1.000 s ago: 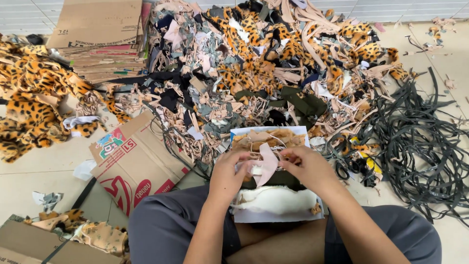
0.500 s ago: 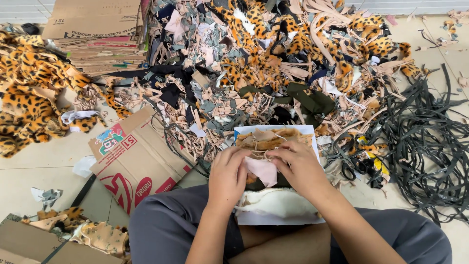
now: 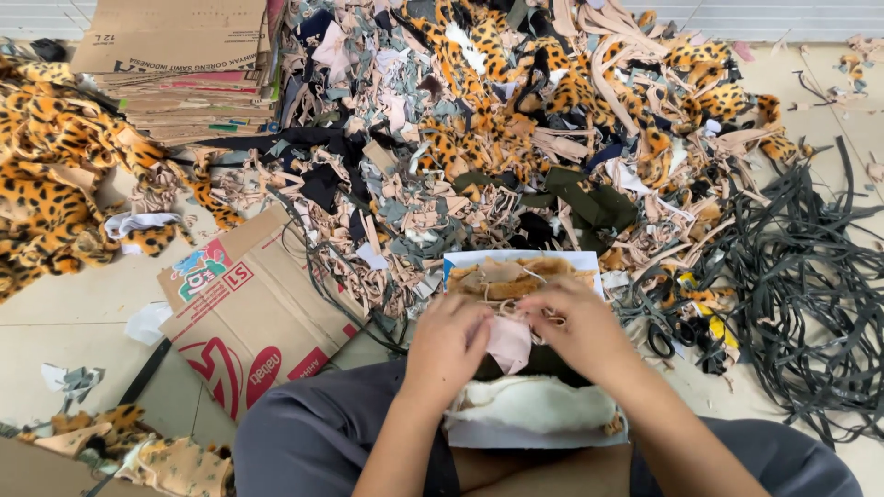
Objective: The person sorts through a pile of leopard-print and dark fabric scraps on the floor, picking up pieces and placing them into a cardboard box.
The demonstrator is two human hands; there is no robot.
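A small pale pink fabric scrap (image 3: 509, 342) hung between the two hands at 6 o'clock, over the person's lap. Under it lay a white board (image 3: 516, 433) carrying cream fleece (image 3: 534, 405) nearer the body and tan fuzzy pieces (image 3: 516, 274) at its far edge. The left hand (image 3: 448, 342) curled inward, fingers pinching the scrap's left edge. The right hand (image 3: 575, 327) did likewise, gripping its upper right edge. A flattened cardboard box (image 3: 249, 308) lay at 9 o'clock, a tangle of black straps (image 3: 801, 285) at 3 o'clock, and a heap of leopard-print and beige offcuts (image 3: 516, 120) at 12 o'clock.
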